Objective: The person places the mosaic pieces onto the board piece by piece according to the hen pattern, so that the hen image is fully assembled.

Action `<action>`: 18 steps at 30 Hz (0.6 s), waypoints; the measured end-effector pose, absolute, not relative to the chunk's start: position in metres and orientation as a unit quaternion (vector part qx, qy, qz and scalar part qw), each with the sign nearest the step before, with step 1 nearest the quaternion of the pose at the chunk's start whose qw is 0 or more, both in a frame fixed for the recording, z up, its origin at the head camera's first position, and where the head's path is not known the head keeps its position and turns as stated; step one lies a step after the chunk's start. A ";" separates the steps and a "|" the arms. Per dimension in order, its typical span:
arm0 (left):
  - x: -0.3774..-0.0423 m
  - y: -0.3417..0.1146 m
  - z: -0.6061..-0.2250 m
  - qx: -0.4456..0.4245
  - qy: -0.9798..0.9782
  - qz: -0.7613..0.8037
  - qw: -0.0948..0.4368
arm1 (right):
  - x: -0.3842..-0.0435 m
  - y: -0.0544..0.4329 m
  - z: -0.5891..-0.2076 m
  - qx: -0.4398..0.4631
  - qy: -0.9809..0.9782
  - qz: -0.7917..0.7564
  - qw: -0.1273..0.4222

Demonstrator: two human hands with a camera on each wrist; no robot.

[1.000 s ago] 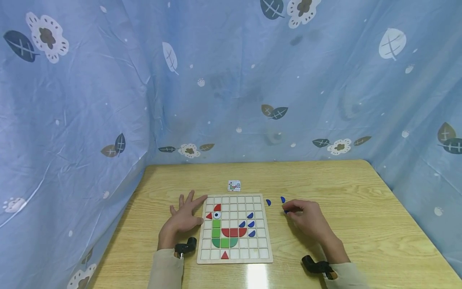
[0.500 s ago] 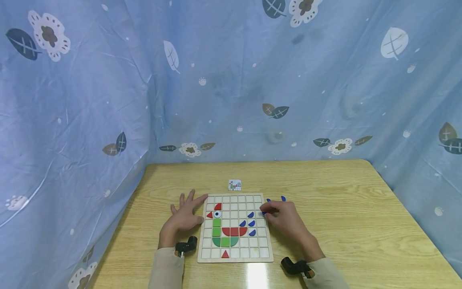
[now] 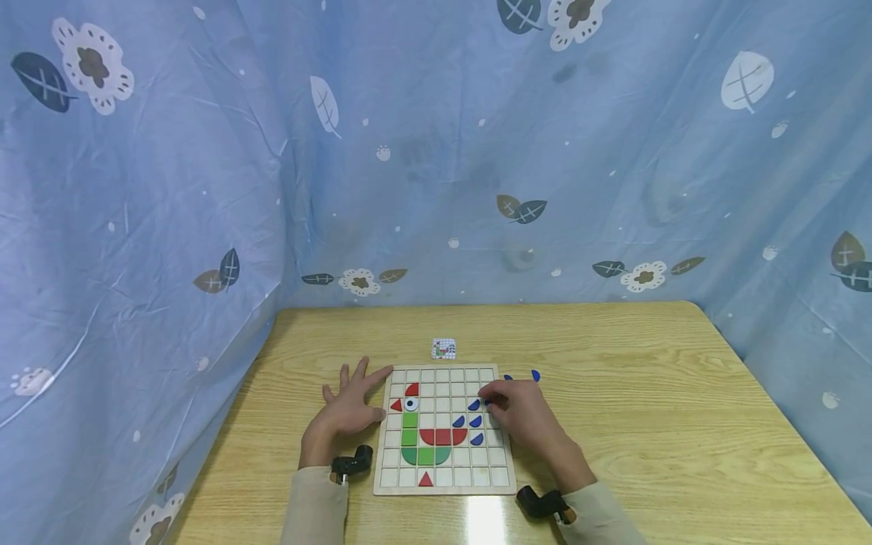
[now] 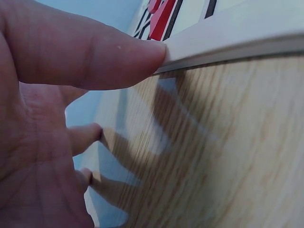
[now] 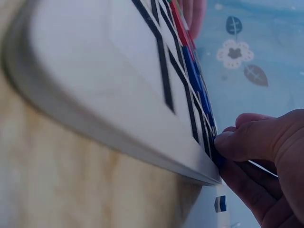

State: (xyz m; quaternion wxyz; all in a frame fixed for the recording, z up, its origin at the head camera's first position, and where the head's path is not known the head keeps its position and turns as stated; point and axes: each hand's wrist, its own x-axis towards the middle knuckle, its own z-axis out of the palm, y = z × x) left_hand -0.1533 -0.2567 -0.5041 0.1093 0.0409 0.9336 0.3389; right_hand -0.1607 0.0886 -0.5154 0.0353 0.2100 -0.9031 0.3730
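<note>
A square wooden grid board (image 3: 444, 490) lies on the table with a bird-like pattern of flat red, green and blue pieces. Over its right-hand columns my right hand (image 3: 521, 412) pinches a blue half-round tile (image 5: 218, 159) between thumb and fingers, low at the grid. Several matching blue tiles (image 3: 474, 421) sit in nearby cells. At the board's left edge, my left hand (image 3: 344, 416) spreads its fingers, and in the left wrist view its thumb (image 4: 114, 57) touches the board's side. A white round eye piece (image 3: 411, 404) sits above the green squares (image 3: 409, 437).
A small picture card (image 3: 443, 348) with a similar pattern lies behind the board. Right of the board are two loose blue tiles, one (image 3: 535, 375) in plain view, the other (image 3: 508, 377) partly behind my right hand. A blue patterned curtain (image 3: 436, 166) surrounds the table (image 3: 647, 378).
My right hand has moved left from the loose tiles to the board's right columns, carrying a blue half-round tile. My left hand has stayed at the board's left edge.
</note>
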 end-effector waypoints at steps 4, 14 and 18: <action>-0.153 -0.257 -0.503 0.041 0.934 0.338 0.109 | -0.159 0.086 -0.518 0.209 -0.903 0.375 0.028; -0.152 -0.257 -0.503 0.040 0.932 0.344 0.108 | -0.159 0.091 -0.517 0.225 -0.901 0.371 0.031; -0.151 -0.257 -0.503 0.041 0.932 0.343 0.109 | -0.163 0.105 -0.514 0.220 -0.895 0.386 0.036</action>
